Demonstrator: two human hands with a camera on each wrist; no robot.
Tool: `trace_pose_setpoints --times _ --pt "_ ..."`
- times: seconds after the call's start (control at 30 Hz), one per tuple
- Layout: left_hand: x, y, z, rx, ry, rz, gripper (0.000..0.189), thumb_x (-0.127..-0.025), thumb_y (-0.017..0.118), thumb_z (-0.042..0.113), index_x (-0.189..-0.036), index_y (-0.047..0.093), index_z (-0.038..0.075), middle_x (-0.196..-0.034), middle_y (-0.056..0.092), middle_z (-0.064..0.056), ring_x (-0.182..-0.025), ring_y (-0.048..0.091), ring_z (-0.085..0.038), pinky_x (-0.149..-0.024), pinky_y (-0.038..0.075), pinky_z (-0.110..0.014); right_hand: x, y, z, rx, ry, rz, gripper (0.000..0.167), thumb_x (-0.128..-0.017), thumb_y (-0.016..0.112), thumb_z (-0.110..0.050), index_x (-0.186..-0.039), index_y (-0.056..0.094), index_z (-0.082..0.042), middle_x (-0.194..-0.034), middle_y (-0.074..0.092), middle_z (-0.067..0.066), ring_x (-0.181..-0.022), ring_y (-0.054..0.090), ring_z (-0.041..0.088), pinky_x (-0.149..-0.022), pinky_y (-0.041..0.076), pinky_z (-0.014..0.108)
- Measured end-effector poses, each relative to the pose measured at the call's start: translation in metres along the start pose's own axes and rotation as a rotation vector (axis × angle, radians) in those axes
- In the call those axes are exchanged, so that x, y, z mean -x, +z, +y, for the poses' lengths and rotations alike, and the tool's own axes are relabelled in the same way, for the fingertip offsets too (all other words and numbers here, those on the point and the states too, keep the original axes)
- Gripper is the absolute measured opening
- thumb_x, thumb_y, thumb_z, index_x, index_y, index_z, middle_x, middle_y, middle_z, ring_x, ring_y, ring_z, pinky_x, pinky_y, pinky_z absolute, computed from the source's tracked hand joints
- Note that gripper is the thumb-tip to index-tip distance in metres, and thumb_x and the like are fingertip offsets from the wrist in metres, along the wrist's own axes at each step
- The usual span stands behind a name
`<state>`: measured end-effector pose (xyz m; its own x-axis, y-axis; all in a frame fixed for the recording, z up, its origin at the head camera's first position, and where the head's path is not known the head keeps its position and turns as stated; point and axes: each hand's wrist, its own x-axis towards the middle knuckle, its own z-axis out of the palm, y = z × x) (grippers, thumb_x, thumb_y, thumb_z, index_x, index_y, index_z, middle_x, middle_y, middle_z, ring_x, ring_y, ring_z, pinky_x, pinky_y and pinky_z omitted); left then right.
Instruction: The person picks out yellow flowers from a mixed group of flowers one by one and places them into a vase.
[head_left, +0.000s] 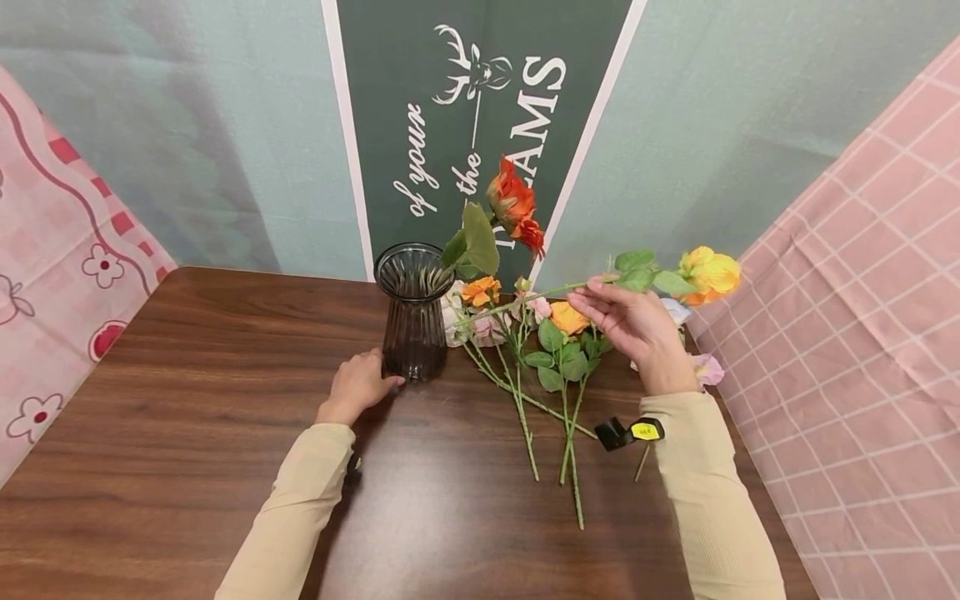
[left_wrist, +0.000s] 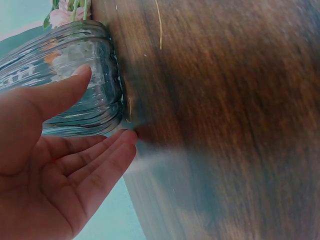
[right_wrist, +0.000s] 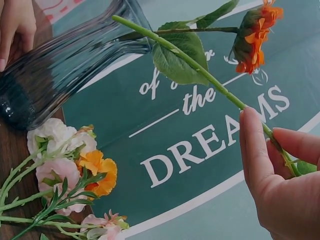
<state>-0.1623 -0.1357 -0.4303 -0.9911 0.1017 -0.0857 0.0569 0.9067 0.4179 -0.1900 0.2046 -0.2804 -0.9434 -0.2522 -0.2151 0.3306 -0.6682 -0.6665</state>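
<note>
My right hand (head_left: 633, 325) pinches the green stem of a yellow rose (head_left: 708, 273) and holds it sideways above the table. In the right wrist view the bare stem (right_wrist: 185, 59) points toward the mouth of a dark glass vase (right_wrist: 75, 65). That ribbed vase (head_left: 415, 325) stands upright with an orange-red flower (head_left: 513, 200) leaning out of its rim to the right. Beside the vase's base rests my left hand (head_left: 362, 382), its fingers extended and its thumb apart. The left wrist view shows this hand (left_wrist: 65, 160) around the lower glass, holding nothing; contact is unclear.
Several artificial flowers lie right of the vase, among them an orange rose (head_left: 568, 318), a small orange bloom (head_left: 481, 290) and pale pink ones (head_left: 491, 327). Their stems (head_left: 525, 425) reach toward the front of the wooden table (head_left: 225, 400). A dark green printed cloth (head_left: 480, 125) hangs behind.
</note>
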Motion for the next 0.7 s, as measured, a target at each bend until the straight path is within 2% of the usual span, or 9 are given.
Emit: trace_pose_setpoints --times 0.27,0.7 --pt "0.0 0.0 0.0 0.001 -0.005 -0.003 0.051 -0.082 0.068 0.032 -0.106 0.055 -0.011 -0.096 0.061 -0.028 -0.086 0.058 -0.044 -0.072 0.046 -0.051 -0.002 0.011 -0.001 0.038 -0.045 -0.049 0.021 -0.089 0.045 0.013 -0.078 0.062 0.013 -0.082 0.065 0.027 -0.085 0.064 0.037 -0.08 0.05 0.041" --pt "0.001 0.001 -0.001 0.009 -0.002 0.001 0.05 -0.082 0.068 0.032 -0.105 0.055 -0.01 -0.095 0.061 -0.028 -0.086 0.058 -0.044 -0.073 0.046 -0.052 -0.009 0.026 -0.001 0.024 -0.093 -0.1 0.02 -0.088 0.045 0.015 -0.077 0.061 0.014 -0.081 0.064 0.028 -0.084 0.064 0.038 -0.08 0.049 0.041"
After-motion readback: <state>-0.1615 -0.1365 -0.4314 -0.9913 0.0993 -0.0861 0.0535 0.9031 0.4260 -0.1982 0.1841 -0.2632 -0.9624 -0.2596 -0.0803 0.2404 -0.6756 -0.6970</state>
